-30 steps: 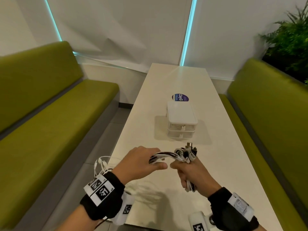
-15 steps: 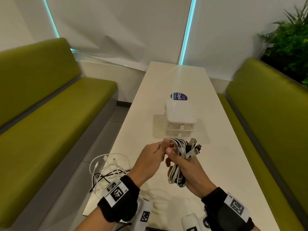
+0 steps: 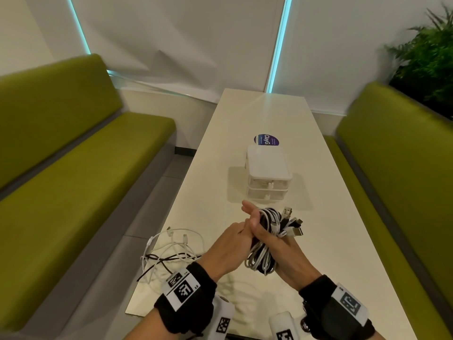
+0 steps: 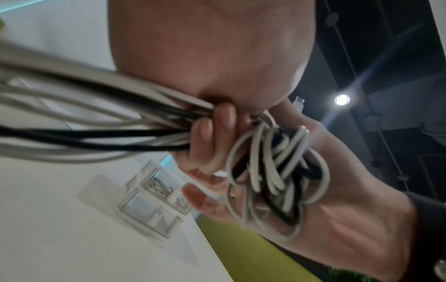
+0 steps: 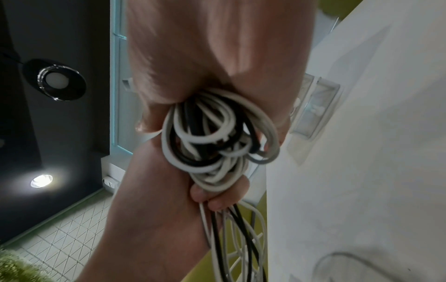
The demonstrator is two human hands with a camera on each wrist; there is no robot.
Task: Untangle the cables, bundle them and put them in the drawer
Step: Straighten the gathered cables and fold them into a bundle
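A bundle of white and black cables [image 3: 262, 258] [image 4: 272, 171] [image 5: 217, 139] hangs above the white table [image 3: 331, 241], held between both hands. My right hand [image 3: 282, 244] [image 4: 350, 190] holds the coiled part, its loops lying across the palm, with several connectors [image 3: 294, 224] sticking out to the right. My left hand [image 3: 228, 249] presses against it, its fingers [image 4: 207, 137] curled round the straight strands. A white two-drawer box [image 3: 267, 175] [image 4: 149, 206] stands just beyond the hands, both drawers shut, with cables showing in the upper one.
More loose white and black cables [image 3: 171, 251] lie tangled at the table's near left edge. A round blue sticker [image 3: 266, 139] lies behind the box. Green benches [image 3: 73, 192] flank the table on both sides, and a plant [image 3: 429, 57] stands at the back right.
My left hand, which had pulled the strands out to the left, has come in against the right hand. The bundle now sits tighter and a little farther from me.
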